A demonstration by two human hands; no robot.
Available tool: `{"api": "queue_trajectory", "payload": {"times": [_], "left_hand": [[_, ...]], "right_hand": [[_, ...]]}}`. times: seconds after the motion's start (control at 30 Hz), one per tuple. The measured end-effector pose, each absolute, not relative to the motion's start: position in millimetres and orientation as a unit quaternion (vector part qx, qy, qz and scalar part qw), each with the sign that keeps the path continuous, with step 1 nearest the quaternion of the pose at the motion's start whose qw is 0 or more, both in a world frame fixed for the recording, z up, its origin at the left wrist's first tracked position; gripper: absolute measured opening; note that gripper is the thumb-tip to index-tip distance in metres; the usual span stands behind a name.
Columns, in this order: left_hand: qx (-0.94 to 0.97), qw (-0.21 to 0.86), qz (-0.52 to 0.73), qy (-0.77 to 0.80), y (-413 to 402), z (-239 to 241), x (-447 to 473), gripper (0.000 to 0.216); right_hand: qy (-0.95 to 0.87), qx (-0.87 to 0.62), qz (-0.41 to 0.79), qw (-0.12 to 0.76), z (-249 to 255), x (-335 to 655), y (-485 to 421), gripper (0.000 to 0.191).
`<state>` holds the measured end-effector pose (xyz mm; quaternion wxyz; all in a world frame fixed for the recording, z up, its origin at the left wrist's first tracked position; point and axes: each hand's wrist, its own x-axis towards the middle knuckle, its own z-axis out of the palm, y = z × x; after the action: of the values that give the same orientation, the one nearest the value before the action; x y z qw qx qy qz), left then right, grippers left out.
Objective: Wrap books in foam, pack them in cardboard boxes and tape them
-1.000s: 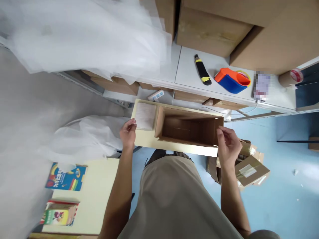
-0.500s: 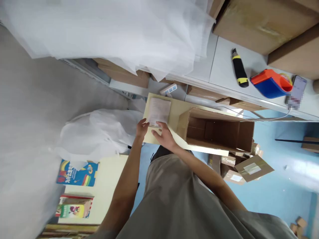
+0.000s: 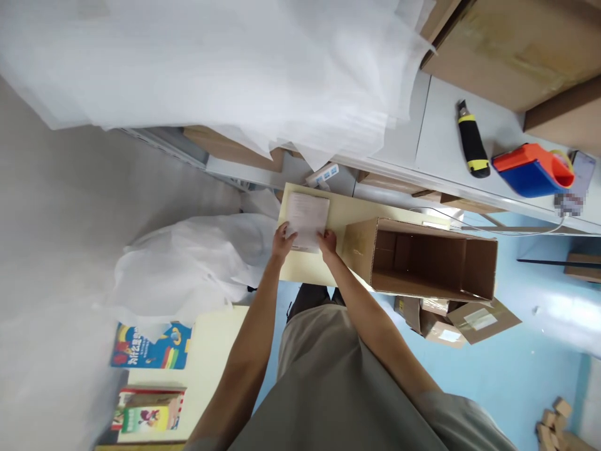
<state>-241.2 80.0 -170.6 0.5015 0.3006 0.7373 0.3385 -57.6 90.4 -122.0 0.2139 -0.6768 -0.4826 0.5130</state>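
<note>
A flat, pale book-like packet (image 3: 307, 216) with rows of faint print lies at the left end of a cream bench (image 3: 295, 266). My left hand (image 3: 283, 243) grips its lower left edge, thumb on top. At the opposite edge, my right hand (image 3: 327, 241) is closed with thumb and fingers on the packet's right side. Just right of that hand stands an open, tall-sided cardboard box (image 3: 359, 244) on the same bench; I see bare cardboard inside it.
Above, a grey shelf table (image 3: 441, 138) carries a box cutter (image 3: 472, 139), an orange and blue tape dispenser (image 3: 533, 170), a phone (image 3: 582, 172) and white foam sheeting (image 3: 211, 69). A blue book (image 3: 150, 346) lies lower left. Cartons (image 3: 479, 319) sit on the blue floor.
My right hand has gone from hovering spread over the packet's lower edge to gripping its right side. My left hand has closed on the left side. The whole view has shifted slightly.
</note>
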Motion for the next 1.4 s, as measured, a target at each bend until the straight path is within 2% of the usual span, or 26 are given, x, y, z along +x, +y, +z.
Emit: {"api": "queue_trajectory", "payload": {"times": [0.13, 0.27, 0.33, 0.53, 0.77, 0.93, 1.17, 1.3, 1.4], "left_hand": [[0.281, 0.498, 0.351, 0.741, 82.5, -159.7, -239.9, 0.059], [0.211, 0.520, 0.410, 0.720, 81.0, -136.7, -239.8, 0.048], [0.202, 0.526, 0.433, 0.704, 74.0, -121.7, -240.4, 0.052], [0.166, 0.573, 0.487, 0.637, 36.2, -64.6, -245.6, 0.077], [0.188, 0.532, 0.608, 0.559, 6.6, 36.4, -251.0, 0.064], [0.251, 0.534, 0.641, 0.491, -0.4, 106.7, -216.4, 0.056], [0.362, 0.581, 0.590, 0.428, 9.8, 162.9, -138.6, 0.061], [0.413, 0.571, 0.567, 0.428, 21.1, 190.3, -95.3, 0.057], [0.455, 0.541, 0.561, 0.431, 30.8, 214.4, -69.3, 0.057]], "right_hand": [[-0.422, -0.743, 0.476, 0.210, -120.2, -70.5, 92.8, 0.012], [-0.395, -0.762, 0.469, 0.208, -99.5, -86.3, 89.9, 0.024], [-0.394, -0.761, 0.473, 0.206, -81.3, -93.5, 86.0, 0.026], [-0.491, -0.664, 0.489, 0.281, 1.4, -99.1, 54.0, 0.029], [-0.505, -0.461, 0.605, 0.407, 125.3, -46.9, -4.0, 0.037], [-0.469, -0.394, 0.640, 0.463, 182.0, 23.1, -28.1, 0.045], [-0.435, -0.396, 0.607, 0.535, 196.7, 116.6, -38.4, 0.046], [-0.431, -0.405, 0.574, 0.567, 192.7, 155.6, -36.4, 0.044], [-0.441, -0.413, 0.572, 0.554, 189.1, 185.1, -33.1, 0.047]]}}
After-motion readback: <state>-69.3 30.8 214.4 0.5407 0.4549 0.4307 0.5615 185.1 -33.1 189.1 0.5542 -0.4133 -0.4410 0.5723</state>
